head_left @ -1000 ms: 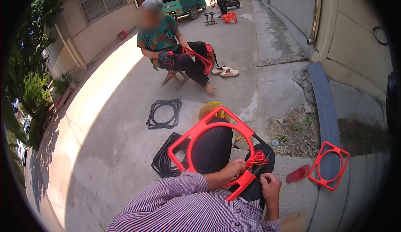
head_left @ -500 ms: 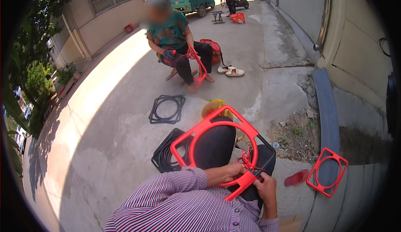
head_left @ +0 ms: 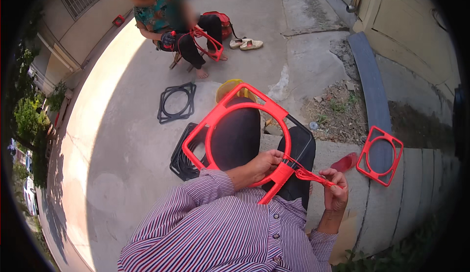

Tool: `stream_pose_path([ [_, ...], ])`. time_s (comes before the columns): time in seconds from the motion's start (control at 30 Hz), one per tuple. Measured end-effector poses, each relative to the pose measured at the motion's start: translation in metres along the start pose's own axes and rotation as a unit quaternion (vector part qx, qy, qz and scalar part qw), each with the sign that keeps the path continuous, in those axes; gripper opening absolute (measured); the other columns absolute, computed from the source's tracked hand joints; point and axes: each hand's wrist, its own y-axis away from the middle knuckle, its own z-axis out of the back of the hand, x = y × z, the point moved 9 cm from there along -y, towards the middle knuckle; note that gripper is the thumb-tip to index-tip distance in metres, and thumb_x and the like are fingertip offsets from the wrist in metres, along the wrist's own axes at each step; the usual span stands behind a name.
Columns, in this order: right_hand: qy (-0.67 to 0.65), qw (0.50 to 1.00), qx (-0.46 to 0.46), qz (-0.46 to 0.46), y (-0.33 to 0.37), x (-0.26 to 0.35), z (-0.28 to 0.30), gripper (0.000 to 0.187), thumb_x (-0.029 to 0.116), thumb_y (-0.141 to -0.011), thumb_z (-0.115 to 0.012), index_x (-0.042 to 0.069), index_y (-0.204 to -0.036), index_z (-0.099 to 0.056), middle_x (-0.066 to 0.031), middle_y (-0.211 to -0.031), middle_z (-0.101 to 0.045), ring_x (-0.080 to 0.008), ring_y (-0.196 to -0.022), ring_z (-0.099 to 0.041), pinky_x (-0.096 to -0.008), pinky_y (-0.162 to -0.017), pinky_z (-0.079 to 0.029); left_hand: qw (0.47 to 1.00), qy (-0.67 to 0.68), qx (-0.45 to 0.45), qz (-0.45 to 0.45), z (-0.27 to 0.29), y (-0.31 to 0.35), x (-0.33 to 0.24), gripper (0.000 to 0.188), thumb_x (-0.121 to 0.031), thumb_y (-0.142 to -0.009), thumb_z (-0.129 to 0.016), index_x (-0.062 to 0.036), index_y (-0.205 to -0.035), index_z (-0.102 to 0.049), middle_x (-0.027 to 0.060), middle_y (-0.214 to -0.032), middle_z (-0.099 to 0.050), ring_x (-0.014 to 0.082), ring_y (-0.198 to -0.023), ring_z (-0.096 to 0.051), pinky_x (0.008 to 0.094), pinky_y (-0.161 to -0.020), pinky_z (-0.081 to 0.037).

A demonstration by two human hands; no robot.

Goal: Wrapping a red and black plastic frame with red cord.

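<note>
Across my lap lies a square frame with a round opening (head_left: 214, 118). Red cord covers most of it, while black bars show bare at its right corner. My left hand (head_left: 265, 165) is closed on the lower rim of the ring, its fingers pinching where the cord crosses. To the right of the frame, my right hand (head_left: 336, 189) grips a bundle of red cord (head_left: 308, 175). The cord stretches from that hand to the wrapped bar beside my left hand. My left fingertips are partly hidden.
Bare black frames lie on the concrete, one ahead (head_left: 176, 102) and a stack (head_left: 182, 155) beside my left leg. A yellow basket (head_left: 226, 89) stands beyond my knee. At right rests a finished-looking red frame (head_left: 380, 156) near a red shoe (head_left: 344, 162). Ahead, a seated person (head_left: 164, 14) handles another red frame.
My right hand has drawn the cord bundle out to the right, away from the frame. My left hand stays at the ring. The view has tilted downward and shifted right.
</note>
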Motion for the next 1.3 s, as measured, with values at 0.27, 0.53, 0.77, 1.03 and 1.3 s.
stream_pose_path([
  [0.27,-0.071,0.993,-0.089,0.014,-0.006,0.017,0.031,0.023,0.007,-0.090,-0.056,0.004,-0.111,-0.047,-0.0057,-0.077,-0.048,-0.0118,-0.064,-0.045,-0.0282,-0.062,-0.045,1.000,0.001,0.021,-0.022,-0.009,0.007,-0.025,0.022,0.003,-0.089,-0.045,0.0002,-0.109,-0.051,0.0103,-0.093,-0.063,0.0172,-0.080,-0.065,0.0296,-0.075,-0.056],
  [0.53,0.340,0.930,-0.030,-0.134,-0.012,-0.082,-0.017,0.016,0.013,-0.089,-0.061,0.002,-0.098,-0.053,-0.0006,-0.074,-0.057,-0.0039,-0.053,-0.047,-0.0215,-0.044,-0.037,0.996,-0.079,0.018,-0.041,-0.006,0.013,-0.011,0.009,0.004,-0.085,-0.057,-0.0027,-0.091,-0.054,0.0070,-0.082,-0.063,0.0137,-0.071,-0.064,0.0258,-0.067,-0.055],
  [0.77,0.084,0.973,-0.099,-0.192,-0.010,-0.065,-0.007,0.021,0.000,-0.080,-0.064,0.008,-0.093,-0.050,0.0051,-0.064,-0.047,-0.0026,-0.045,-0.039,-0.0177,-0.039,-0.029,0.998,-0.050,-0.029,-0.021,-0.002,0.013,-0.009,0.008,0.004,-0.086,-0.058,-0.0029,-0.085,-0.054,0.0070,-0.076,-0.062,0.0149,-0.068,-0.063,0.0268,-0.065,-0.055],
  [1.03,0.127,0.967,-0.203,-0.088,0.009,0.013,0.075,0.013,0.011,-0.093,-0.056,0.004,-0.103,-0.053,0.0013,-0.063,-0.047,-0.0073,-0.052,-0.043,-0.0230,-0.049,-0.037,0.999,0.023,0.022,-0.009,0.005,0.003,-0.006,0.007,-0.008,-0.089,-0.057,-0.0025,-0.092,-0.054,0.0089,-0.085,-0.063,0.0175,-0.076,-0.064,0.0327,-0.072,-0.055],
  [1.3,-0.068,0.879,-0.426,0.206,0.113,0.123,0.221,0.022,0.012,-0.095,-0.045,0.003,-0.113,-0.052,-0.0029,-0.077,-0.047,-0.0114,-0.063,-0.042,-0.0262,-0.059,-0.038,0.993,0.075,-0.020,0.090,0.014,0.000,0.001,0.013,-0.009,-0.092,-0.048,-0.0002,-0.101,-0.053,0.0134,-0.093,-0.060,0.0220,-0.082,-0.060,0.0369,-0.077,-0.051],
])
